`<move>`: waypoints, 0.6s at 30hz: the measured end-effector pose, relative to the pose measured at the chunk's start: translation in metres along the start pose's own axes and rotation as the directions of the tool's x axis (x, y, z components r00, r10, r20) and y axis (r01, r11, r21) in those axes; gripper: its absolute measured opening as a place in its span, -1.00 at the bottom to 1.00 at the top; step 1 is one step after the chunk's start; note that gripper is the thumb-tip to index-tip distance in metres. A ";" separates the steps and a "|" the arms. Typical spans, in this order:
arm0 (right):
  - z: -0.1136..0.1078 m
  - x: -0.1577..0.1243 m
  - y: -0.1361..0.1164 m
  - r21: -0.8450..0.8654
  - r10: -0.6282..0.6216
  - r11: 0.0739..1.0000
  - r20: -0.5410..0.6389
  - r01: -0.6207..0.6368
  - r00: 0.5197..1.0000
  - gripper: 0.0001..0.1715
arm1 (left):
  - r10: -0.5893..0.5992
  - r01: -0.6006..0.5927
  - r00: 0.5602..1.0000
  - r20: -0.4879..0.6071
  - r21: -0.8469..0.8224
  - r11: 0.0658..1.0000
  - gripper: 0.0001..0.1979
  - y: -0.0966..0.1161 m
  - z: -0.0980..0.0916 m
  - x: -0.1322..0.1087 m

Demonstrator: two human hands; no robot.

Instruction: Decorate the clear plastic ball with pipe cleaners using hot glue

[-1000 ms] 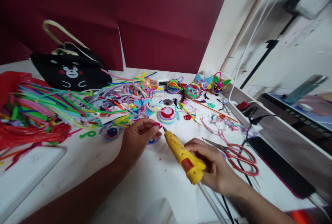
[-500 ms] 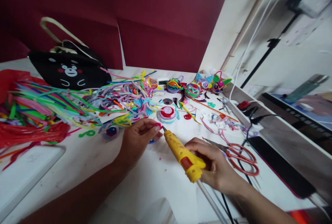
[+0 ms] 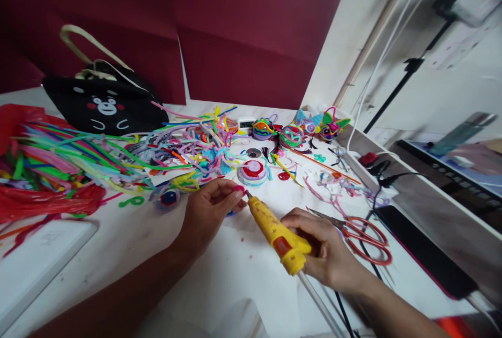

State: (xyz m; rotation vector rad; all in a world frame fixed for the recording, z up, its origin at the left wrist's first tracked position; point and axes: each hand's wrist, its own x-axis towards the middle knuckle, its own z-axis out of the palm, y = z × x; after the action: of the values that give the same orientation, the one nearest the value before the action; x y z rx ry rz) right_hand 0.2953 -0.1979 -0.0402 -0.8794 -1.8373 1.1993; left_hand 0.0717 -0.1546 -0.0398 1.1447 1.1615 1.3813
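Note:
Between the thumb and fingers of my left hand (image 3: 209, 210) is pinched a short curl of dark pink pipe cleaner (image 3: 239, 188). My right hand (image 3: 319, 246) grips a yellow glue gun (image 3: 276, 233) with a glue stick (image 3: 319, 301) poking out of its back end. The gun's nozzle points up and left, at or touching the pink pipe cleaner. Under my left fingertips a small blue piece (image 3: 230, 213) is mostly hidden. Just beyond my hands sits a round red, white and lilac pipe-cleaner piece (image 3: 252, 172).
Loose pipe cleaners (image 3: 196, 144) and a red plastic bag (image 3: 50, 202) fill the left. Finished ornaments (image 3: 291, 136) stand at the back. Red-handled scissors (image 3: 366, 241), a phone (image 3: 425, 252) and a power strip (image 3: 371, 173) lie right. A black bag (image 3: 105, 108) stands back left.
Almost nothing differs. Both hands, the glue gun and the pink pipe cleaner keep nearly the same position.

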 end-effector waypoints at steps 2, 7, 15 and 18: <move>0.000 0.000 0.000 -0.001 0.000 1.000 -0.005 0.000 1.000 -0.65 | -0.001 0.001 1.000 0.006 0.002 1.000 -0.75 0.000 0.000 0.000; 0.000 0.001 0.000 -0.022 0.001 1.000 -0.008 -0.001 1.000 -0.68 | 0.002 -0.002 1.000 0.015 -0.003 1.000 -0.75 0.000 -0.001 0.000; 0.000 -0.001 0.002 -0.049 -0.019 0.999 -0.023 0.018 1.000 -0.67 | 0.010 -0.010 1.000 0.013 -0.007 1.000 -0.77 -0.002 -0.001 0.001; 0.001 -0.001 0.002 -0.059 -0.032 0.998 -0.020 0.031 0.999 -0.67 | 0.011 -0.010 1.000 0.018 -0.016 1.000 -0.78 -0.002 -0.001 0.001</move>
State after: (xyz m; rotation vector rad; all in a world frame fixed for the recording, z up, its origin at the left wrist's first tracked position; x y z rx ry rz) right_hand 0.2955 -0.1984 -0.0429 -0.8890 -1.8710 1.1176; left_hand 0.0704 -0.1537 -0.0414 1.1517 1.1313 1.3830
